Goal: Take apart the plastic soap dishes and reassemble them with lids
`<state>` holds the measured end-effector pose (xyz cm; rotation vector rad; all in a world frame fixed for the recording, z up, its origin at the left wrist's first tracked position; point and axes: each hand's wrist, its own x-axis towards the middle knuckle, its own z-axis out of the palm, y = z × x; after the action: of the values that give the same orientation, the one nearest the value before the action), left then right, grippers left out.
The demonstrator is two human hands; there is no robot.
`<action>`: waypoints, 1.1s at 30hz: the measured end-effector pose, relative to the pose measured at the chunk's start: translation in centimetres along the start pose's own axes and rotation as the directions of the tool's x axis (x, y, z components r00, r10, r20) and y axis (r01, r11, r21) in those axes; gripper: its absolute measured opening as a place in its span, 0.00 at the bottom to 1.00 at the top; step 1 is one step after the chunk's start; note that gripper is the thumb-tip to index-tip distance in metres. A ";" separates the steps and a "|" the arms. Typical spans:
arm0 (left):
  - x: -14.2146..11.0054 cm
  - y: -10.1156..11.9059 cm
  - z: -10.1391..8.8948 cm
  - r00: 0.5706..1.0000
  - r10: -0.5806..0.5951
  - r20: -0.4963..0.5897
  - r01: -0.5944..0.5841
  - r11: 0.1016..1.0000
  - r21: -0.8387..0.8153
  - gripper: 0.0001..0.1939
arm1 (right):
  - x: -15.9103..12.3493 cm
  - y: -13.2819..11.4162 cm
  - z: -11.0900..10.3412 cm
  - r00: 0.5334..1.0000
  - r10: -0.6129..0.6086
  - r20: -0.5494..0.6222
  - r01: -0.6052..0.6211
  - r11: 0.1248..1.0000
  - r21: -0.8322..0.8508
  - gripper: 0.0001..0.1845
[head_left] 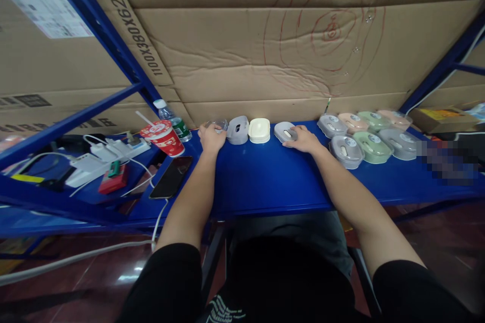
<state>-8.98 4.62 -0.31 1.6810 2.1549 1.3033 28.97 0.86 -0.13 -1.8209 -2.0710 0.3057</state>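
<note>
My left hand (212, 137) is closed around the near-left edge of a clear plastic lid (219, 124) at the back of the blue table. Just right of it stands a grey-purple plastic box (237, 131) with a dark slot. A cream-coloured box (259, 130) sits beside that one, open side up. With thumb and fingers, my right hand (304, 140) grips the right side of a grey lid-like piece (283, 131) that has a pale oblong part on it. Whether that piece touches the table I cannot tell.
Several lidded boxes (374, 147) in grey, green and peach stand in rows at the right. On the left are a red cup (166, 140) with a straw, a water bottle (178, 125), a phone (172, 177) and a power strip (109, 160). Cardboard (227, 60) backs the table.
</note>
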 end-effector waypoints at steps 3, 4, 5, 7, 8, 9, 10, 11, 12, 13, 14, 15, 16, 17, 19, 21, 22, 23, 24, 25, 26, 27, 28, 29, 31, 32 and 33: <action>-0.1 0.1 0.0 1.000 0.005 -0.017 -0.005 1.000 -0.019 0.10 | 0.4 0.1 0.2 1.000 0.009 -0.026 -0.008 0.999 0.038 0.47; -0.1 0.2 0.0 1.000 -0.001 -0.015 0.000 1.000 -0.014 0.10 | 0.5 0.1 0.2 0.999 0.009 -0.041 -0.007 0.998 0.058 0.46; -0.2 0.3 -0.1 1.000 -0.010 -0.012 0.010 1.000 0.001 0.10 | 0.6 0.1 0.3 0.998 0.011 -0.062 -0.006 0.997 0.077 0.45; -0.4 0.6 -0.2 1.000 -0.023 -0.019 0.024 0.998 0.053 0.10 | 0.8 -0.1 0.2 0.993 0.026 -0.118 -0.013 0.993 0.115 0.40; -0.5 0.8 -0.3 0.999 -0.016 -0.031 0.018 0.997 0.080 0.10 | 0.9 -0.2 0.2 0.988 0.039 -0.151 -0.018 0.990 0.138 0.38; -0.7 1.1 -0.4 0.999 0.006 -0.048 -0.001 0.995 0.100 0.10 | 0.9 -0.3 0.1 0.981 0.054 -0.188 -0.023 0.986 0.163 0.36; -0.9 1.3 -0.4 0.997 0.042 -0.068 -0.034 0.993 0.112 0.10 | 0.8 -0.4 -0.1 0.972 0.068 -0.226 -0.025 0.982 0.189 0.34; -1.1 1.6 -0.4 0.992 0.089 -0.087 -0.078 0.990 0.117 0.11 | 0.7 -0.6 -0.2 0.960 0.079 -0.269 -0.019 0.976 0.216 0.33; -1.3 2.0 -0.4 0.985 0.142 -0.102 -0.130 0.985 0.118 0.11 | 0.6 -0.7 -0.4 0.945 0.084 -0.317 -0.005 0.970 0.242 0.33; -1.7 2.4 -0.3 0.973 0.202 -0.110 -0.189 0.975 0.115 0.11 | 0.4 -0.9 -0.6 0.927 0.081 -0.366 0.022 0.963 0.268 0.32; -2.1 2.9 -0.1 0.957 0.270 -0.106 -0.258 0.960 0.110 0.13 | 0.2 -1.1 -0.8 0.908 0.076 -0.412 0.055 0.953 0.297 0.31; -2.6 3.5 0.0 0.933 0.349 -0.088 -0.340 0.935 0.101 0.15 | -0.1 -1.3 -1.0 0.890 0.072 -0.450 0.092 0.938 0.333 0.30; -3.2 4.1 0.3 0.897 0.438 -0.056 -0.433 0.897 0.087 0.17 | -0.3 -1.7 -1.1 0.873 0.074 -0.482 0.130 0.917 0.376 0.29; -3.8 4.8 0.5 0.845 0.535 -0.009 -0.534 0.843 0.066 0.20 | -0.6 -2.0 -1.3 0.859 0.081 -0.505 0.164 0.891 0.423 0.30; -5.2 6.1 0.9 0.685 0.721 0.105 -0.725 0.689 -0.001 0.25 | -1.0 -2.9 -1.4 0.843 0.102 -0.528 0.217 0.833 0.508 0.36; -6.5 7.2 1.3 0.507 0.839 0.197 -0.844 0.529 -0.082 0.27 | -1.3 -3.7 -1.3 0.843 0.125 -0.523 0.243 0.779 0.578 0.42; -7.0 7.7 1.4 0.447 0.867 0.222 -0.872 0.477 -0.111 0.25 | -1.3 -4.0 -1.3 0.857 0.135 -0.497 0.241 0.748 0.618 0.44; -7.4 7.9 1.5 0.411 0.880 0.237 -0.885 0.448 -0.128 0.23 | -1.4 -4.3 -1.2 0.879 0.146 -0.454 0.226 0.711 0.666 0.45; -7.6 8.1 1.5 0.401 0.883 0.245 -0.888 0.440 -0.132 0.20 | -1.3 -4.4 -1.2 0.901 0.160 -0.402 0.201 0.669 0.715 0.46; -7.6 8.1 1.5 0.411 0.877 0.247 -0.884 0.450 -0.128 0.17 | -1.3 -4.5 -1.1 0.921 0.170 -0.350 0.173 0.628 0.759 0.47; -7.5 8.0 1.5 0.434 0.867 0.244 -0.874 0.471 -0.120 0.16 | -1.2 -4.4 -1.1 0.935 0.174 -0.308 0.150 0.594 0.790 0.49; -7.2 7.8 1.4 0.466 0.853 0.235 -0.859 0.499 -0.110 0.16 | -1.1 -4.3 -1.1 0.942 0.172 -0.290 0.142 0.577 0.804 0.50; -6.8 7.6 1.4 0.510 0.832 0.216 -0.838 0.538 -0.095 0.17 | -1.0 -4.1 -1.1 0.940 0.166 -0.300 0.151 0.584 0.797 0.50; -6.4 7.3 1.3 0.569 0.801 0.185 -0.805 0.589 -0.075 0.18 | -1.0 -3.8 -1.1 0.933 0.148 -0.329 0.171 0.620 0.766 0.49; -5.5 6.6 1.2 0.713 0.695 0.096 -0.696 0.717 -0.022 0.16 | -0.8 -3.1 -1.2 0.915 0.073 -0.398 0.206 0.762 0.614 0.42; -5.0 6.2 1.2 0.779 0.625 0.051 -0.626 0.780 0.004 0.15 | -0.8 -2.7 -1.2 0.911 0.019 -0.412 0.209 0.841 0.499 0.38; -4.6 5.9 1.1 0.834 0.551 0.015 -0.551 0.834 0.025 0.14 | -0.7 -2.4 -1.2 0.916 -0.038 -0.399 0.201 0.905 0.374 0.35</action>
<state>-2.28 1.45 1.14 2.4342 1.7380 1.3721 27.37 -0.28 1.80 -1.3649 -1.6843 0.2936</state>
